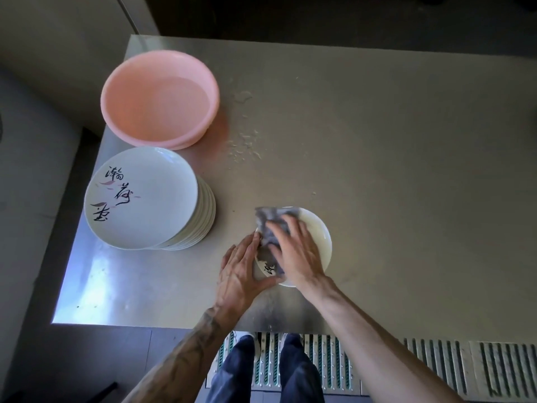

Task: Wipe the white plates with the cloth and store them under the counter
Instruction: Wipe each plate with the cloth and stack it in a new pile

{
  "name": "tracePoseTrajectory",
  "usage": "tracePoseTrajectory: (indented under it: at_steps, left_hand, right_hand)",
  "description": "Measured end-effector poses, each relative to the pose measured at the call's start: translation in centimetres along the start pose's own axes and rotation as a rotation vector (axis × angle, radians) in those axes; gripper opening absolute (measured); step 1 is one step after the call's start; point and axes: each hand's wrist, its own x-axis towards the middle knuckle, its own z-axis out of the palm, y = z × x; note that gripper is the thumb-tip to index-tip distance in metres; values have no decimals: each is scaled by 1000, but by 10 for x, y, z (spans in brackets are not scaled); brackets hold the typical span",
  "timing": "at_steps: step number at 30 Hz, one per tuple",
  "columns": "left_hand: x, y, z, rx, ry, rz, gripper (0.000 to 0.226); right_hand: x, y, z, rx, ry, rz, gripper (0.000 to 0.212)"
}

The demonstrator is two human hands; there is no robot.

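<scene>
A white plate (pixel 318 237) with dark brush lettering lies flat on the steel counter (pixel 392 170) near its front edge. A grey cloth (pixel 271 218) is spread over the plate's left half. My right hand (pixel 296 251) presses flat on the cloth with straight fingers. My left hand (pixel 241 267) steadies the plate's left rim, thumb along the near edge and fingers against the side. To the left stands a stack of several white plates (pixel 145 199) with the same lettering.
A pink plastic basin (pixel 159 97) holding water stands behind the stack at the counter's back left. Water splashes (pixel 244 146) lie between basin and plate. Below the counter's front edge are my legs and a slatted floor grate (pixel 436 365).
</scene>
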Motion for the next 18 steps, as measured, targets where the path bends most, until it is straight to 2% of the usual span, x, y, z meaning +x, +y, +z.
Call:
tracePoseTrajectory:
  at_steps: [3, 6, 9, 15, 18]
  left_hand:
    - [-1, 0, -1, 6, 7, 9, 110]
    - [-2, 0, -2, 27, 31, 18, 114]
    - [-3, 0, -2, 53, 44, 36, 112]
    - [-3, -4, 0, 177, -15, 56, 113]
    - [1, -6, -3, 340, -51, 172, 118]
  right_hand:
    - [-6, 6, 4, -23, -6, -120, 56]
    - [-12, 31, -10, -146, 72, -7, 52]
    - [-44, 38, -23, -210, 68, 65, 51]
    - [-97, 13, -18, -45, 40, 1, 31]
    - [-96, 17, -26, 31, 84, 52, 27]
